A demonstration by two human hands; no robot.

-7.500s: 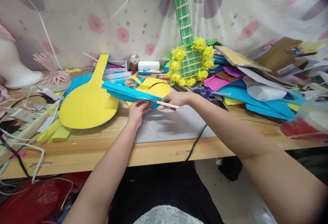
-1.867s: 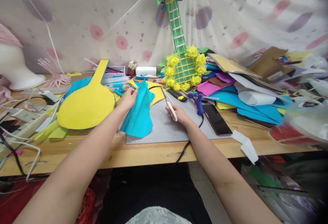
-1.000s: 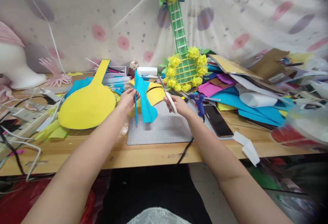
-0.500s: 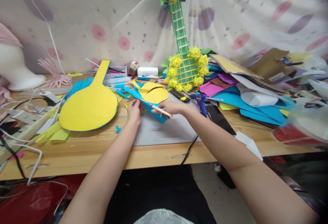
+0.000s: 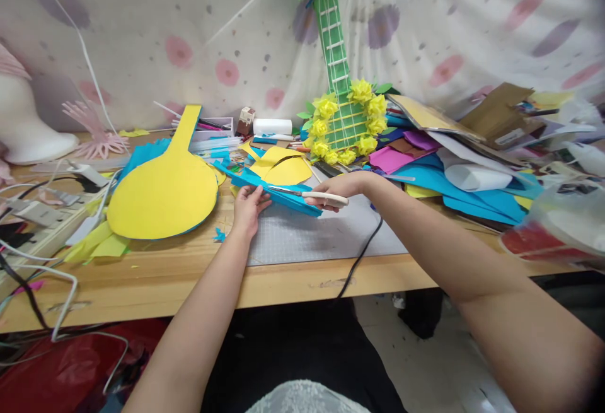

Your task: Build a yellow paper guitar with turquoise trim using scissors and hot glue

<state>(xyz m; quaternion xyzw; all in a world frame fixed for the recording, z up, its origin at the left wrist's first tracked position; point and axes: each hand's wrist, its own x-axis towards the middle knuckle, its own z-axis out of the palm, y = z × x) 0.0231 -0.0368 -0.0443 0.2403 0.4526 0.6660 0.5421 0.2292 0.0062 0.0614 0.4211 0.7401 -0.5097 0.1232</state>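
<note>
Blue paper [image 5: 297, 203], in a long folded-looking strip, is pinched at its left part by my left hand [image 5: 249, 206]. My right hand [image 5: 338, 187] is closed round the pale handles of a pair of scissors [image 5: 331, 199]. The metal blades point left and lie along the blue paper, close to my left fingers. Under both hands is a grey cutting mat [image 5: 302, 243]. Just behind the paper lie yellow paper pieces [image 5: 293, 170], one with a dark curved slit. A yellow banjo-shaped cutout [image 5: 163, 195] with a blue edge lies to the left of my left hand.
A green guitar-shaped model [image 5: 336, 66] with yellow paper flowers stands at the back. Piled paper and card [image 5: 482, 195] and a plastic tub [image 5: 558, 230] lie right. Power strips with cables [image 5: 42, 214] line the left edge. A black cord [image 5: 362, 258] hangs over the front edge.
My right hand and the scissors have moved right, and the blades lie flatter along the blue paper. The paper has turned closer to level. My left hand stays nearly in place.
</note>
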